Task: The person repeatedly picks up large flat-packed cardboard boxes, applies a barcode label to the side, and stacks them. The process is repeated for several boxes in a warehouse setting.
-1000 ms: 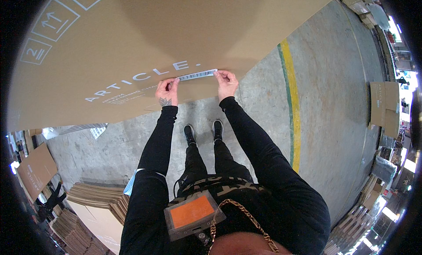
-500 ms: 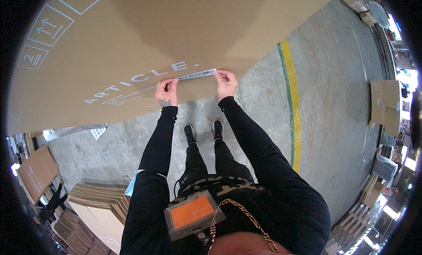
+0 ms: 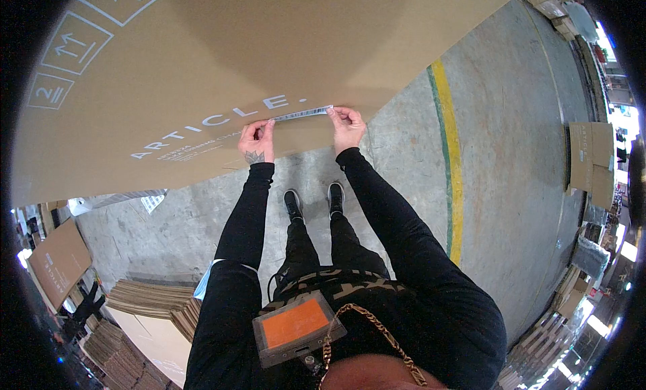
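Note:
A white barcode label (image 3: 301,114) is stretched between my two hands, close against the side of a large brown cardboard box (image 3: 282,47). My left hand (image 3: 257,138) pinches its left end, thumb and forefinger together. At the other end, my right hand (image 3: 347,126) pinches the label's right corner. The strip lies just below the big white lettering printed on the box and looks narrow from this angle. Whether any of it is stuck to the cardboard I cannot tell.
Grey concrete floor (image 3: 397,181) lies under my feet, with a yellow and green line (image 3: 449,154) to the right. At the lower left stands a stack of flattened cardboard (image 3: 151,299). Another carton (image 3: 592,158) stands at the far right.
Almost nothing differs. The view has shifted very slightly; both hands keep their pinch on the label at the same place by the box.

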`<state>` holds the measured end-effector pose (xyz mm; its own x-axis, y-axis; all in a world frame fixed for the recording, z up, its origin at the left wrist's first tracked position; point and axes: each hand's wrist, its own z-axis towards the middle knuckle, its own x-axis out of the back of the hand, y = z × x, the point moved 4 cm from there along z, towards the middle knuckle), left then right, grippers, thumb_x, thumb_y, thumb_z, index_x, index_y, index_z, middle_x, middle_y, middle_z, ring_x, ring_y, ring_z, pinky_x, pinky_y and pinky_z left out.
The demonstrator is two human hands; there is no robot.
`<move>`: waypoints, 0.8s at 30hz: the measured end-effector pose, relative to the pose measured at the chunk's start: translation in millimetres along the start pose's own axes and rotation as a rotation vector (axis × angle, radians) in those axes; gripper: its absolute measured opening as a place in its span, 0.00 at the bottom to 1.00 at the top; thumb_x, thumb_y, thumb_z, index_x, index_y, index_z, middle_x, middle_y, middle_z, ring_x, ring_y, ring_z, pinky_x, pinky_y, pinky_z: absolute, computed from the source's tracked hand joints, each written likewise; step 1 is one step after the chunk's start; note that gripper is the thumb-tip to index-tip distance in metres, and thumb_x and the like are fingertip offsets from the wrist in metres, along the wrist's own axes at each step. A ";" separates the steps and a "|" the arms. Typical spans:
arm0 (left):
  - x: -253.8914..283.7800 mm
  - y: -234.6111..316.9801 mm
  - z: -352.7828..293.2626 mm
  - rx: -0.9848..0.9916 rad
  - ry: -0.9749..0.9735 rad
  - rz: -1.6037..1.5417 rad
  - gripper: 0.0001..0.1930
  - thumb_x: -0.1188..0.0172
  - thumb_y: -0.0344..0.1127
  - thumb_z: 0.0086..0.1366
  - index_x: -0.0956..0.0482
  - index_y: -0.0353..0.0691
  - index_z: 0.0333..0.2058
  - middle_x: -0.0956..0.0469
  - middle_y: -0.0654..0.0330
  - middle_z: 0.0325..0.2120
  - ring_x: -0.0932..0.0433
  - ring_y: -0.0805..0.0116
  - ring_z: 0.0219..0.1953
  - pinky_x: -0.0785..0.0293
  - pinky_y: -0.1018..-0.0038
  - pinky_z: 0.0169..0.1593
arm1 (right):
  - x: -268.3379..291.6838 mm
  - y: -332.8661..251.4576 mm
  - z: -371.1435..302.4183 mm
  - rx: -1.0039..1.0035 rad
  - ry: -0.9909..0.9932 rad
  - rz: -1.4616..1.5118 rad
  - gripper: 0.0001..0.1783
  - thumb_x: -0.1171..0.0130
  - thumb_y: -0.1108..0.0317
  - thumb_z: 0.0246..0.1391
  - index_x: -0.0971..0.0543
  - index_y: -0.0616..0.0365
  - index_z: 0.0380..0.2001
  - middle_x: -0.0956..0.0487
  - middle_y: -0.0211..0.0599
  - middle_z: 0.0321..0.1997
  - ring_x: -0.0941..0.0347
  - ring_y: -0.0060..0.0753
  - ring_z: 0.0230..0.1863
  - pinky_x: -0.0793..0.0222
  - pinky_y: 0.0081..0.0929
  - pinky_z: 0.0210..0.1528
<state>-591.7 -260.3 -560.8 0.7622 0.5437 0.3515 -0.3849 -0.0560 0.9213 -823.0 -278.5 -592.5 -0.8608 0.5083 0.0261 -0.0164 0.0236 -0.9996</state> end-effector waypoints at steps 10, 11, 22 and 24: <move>4.4 -0.2 5.0 0.105 0.023 0.316 0.15 0.29 0.44 0.48 0.20 0.39 0.22 0.30 0.65 0.15 0.33 0.73 0.18 0.34 0.74 0.25 | 7.7 0.1 7.6 -0.021 0.106 -0.196 0.14 0.27 0.66 0.40 0.24 0.60 0.24 0.28 0.28 0.25 0.34 0.22 0.28 0.33 0.23 0.33; 7.0 -1.0 7.4 0.076 0.010 0.342 0.16 0.30 0.46 0.48 0.20 0.39 0.23 0.29 0.63 0.15 0.31 0.71 0.18 0.33 0.73 0.25 | 11.7 2.2 10.1 -0.087 0.148 -0.235 0.15 0.27 0.65 0.40 0.25 0.60 0.24 0.28 0.28 0.25 0.34 0.22 0.27 0.33 0.23 0.32; -46.4 22.2 -12.2 -0.239 -0.716 0.244 0.10 0.44 0.33 0.56 0.18 0.40 0.35 0.18 0.54 0.29 0.19 0.63 0.32 0.24 0.70 0.40 | -20.5 -53.2 -3.3 0.470 -0.658 -0.370 0.14 0.48 0.61 0.57 0.20 0.59 0.34 0.20 0.46 0.35 0.24 0.47 0.34 0.28 0.35 0.37; -43.5 21.8 4.4 -0.234 -0.623 0.152 0.11 0.46 0.31 0.57 0.17 0.40 0.37 0.17 0.55 0.31 0.19 0.64 0.34 0.25 0.71 0.42 | -18.0 -55.6 12.2 0.326 -0.718 -0.474 0.15 0.49 0.59 0.57 0.19 0.58 0.34 0.20 0.46 0.34 0.23 0.47 0.34 0.28 0.36 0.37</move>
<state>-630.9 -288.9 -555.3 0.8215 -0.0433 0.5686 -0.5600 0.1269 0.8187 -812.8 -299.4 -537.5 -0.8349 -0.1519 0.5290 -0.4966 -0.2061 -0.8431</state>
